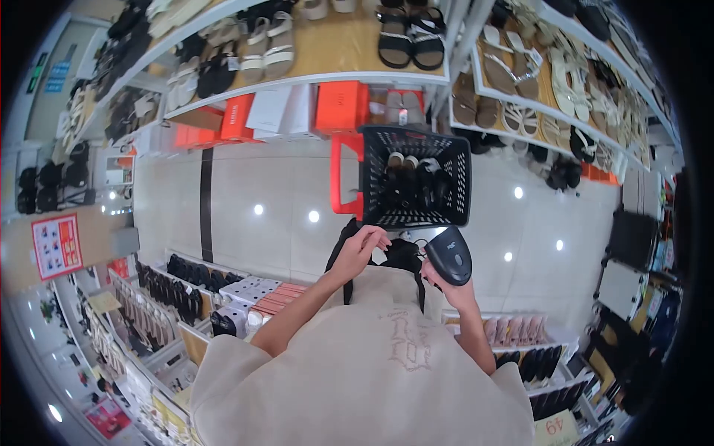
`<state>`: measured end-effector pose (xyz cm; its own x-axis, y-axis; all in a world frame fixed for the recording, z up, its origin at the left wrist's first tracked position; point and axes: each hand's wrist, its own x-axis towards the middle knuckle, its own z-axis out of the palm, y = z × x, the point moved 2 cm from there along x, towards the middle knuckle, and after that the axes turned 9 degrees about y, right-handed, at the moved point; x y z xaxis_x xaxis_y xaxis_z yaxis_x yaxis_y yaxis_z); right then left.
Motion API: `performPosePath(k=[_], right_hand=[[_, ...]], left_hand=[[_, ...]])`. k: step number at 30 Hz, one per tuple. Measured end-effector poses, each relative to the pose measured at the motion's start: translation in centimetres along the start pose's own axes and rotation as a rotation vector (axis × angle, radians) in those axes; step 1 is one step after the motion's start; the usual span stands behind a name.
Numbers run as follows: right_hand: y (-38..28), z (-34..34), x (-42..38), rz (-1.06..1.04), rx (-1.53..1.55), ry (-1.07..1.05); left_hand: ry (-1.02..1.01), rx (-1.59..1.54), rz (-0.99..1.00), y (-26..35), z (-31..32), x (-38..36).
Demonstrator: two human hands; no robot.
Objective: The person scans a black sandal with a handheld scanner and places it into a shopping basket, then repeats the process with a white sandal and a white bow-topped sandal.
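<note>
My right hand [445,282] is closed around a black handheld barcode scanner [448,256], its rounded head facing up. My left hand [362,251] is held in front of my body by the near edge of a black shopping basket [463,175]. Its fingers are curled together, and what they may hold is hidden. Between my hands is something black [401,256] that I cannot make out clearly. Inside the basket lie several dark shoes [401,189]. The basket's red handle [337,175] sticks out to the left.
Ahead, shelves [335,80] hold sandals, with orange shoe boxes [342,105] beneath. Another sandal rack [547,100] stands at the right. Low shoe displays [160,308] flank me behind on both sides. A pale tiled floor [282,178] surrounds the basket.
</note>
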<state>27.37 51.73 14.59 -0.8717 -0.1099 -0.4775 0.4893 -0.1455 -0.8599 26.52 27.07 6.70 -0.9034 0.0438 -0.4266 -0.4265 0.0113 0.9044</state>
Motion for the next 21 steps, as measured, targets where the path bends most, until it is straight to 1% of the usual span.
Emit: performPosePath(k=[1, 2, 4, 6, 8, 9, 10, 11, 12, 14, 15, 18, 20, 21], right_hand=[[-0.3, 0.6, 0.1, -0.026, -0.069, 0.020], [-0.7, 1.1, 0.3, -0.039, -0.074, 0.008], [-1.3, 2.0, 0.6, -0.079, -0.304, 0.005], [-2.2, 3.3, 0.2, -0.103, -0.314, 0.027], [-2.3, 4.4, -0.5, -0.120, -0.333, 0.057], [-1.5, 4.9, -0.9, -0.152, -0.288, 0.152], [-0.7, 5.4, -1.2, -0.183, -0.242, 0.244], [0.1, 6.0, -1.3, -0.214, -0.227, 0.265], [0.2, 7.0, -1.3, -0.219, -0.231, 0.268], [0.5, 9.4, -1.3, -0.218, 0.019, 0.313], [0.0, 11.4, -1.2, -0.268, 0.036, 0.333], [0.0, 16.5, -1.1, -0.310, 0.066, 0.341], [-0.3, 20.1, -1.1, -0.303, 0.056, 0.345], [-0.6, 21.6, -1.1, -0.261, 0.108, 0.323]], left_hand=[[0.060, 0.020, 0.000, 0.9, -0.4, -0.6], [0.071, 0.017, 0.016, 1.0, -0.8, -0.9], [0.081, 0.040, 0.039, 1.4, -1.7, -1.4], [0.107, 0.024, 0.091, 1.4, -2.4, -1.7], [0.096, 0.199, 0.180, 1.0, -3.5, -1.5], [0.101, 0.266, 0.196, 2.3, -3.9, -1.9], [0.093, 0.257, 0.203, 2.7, -4.7, -1.9], [0.058, 0.294, 0.276, 3.0, -5.6, -1.9], [0.025, 0.333, 0.346, 3.6, -6.7, -1.9], [0.002, 0.380, 0.376, 4.5, -9.5, -2.2], [-0.018, 0.428, 0.404, 5.0, -10.9, -2.4], [-0.022, 0.441, 0.427, 6.2, -16.1, -3.4], [-0.004, 0.452, 0.414, 6.3, -19.8, -3.8], [0.012, 0.463, 0.399, 6.4, -21.6, -4.2]])
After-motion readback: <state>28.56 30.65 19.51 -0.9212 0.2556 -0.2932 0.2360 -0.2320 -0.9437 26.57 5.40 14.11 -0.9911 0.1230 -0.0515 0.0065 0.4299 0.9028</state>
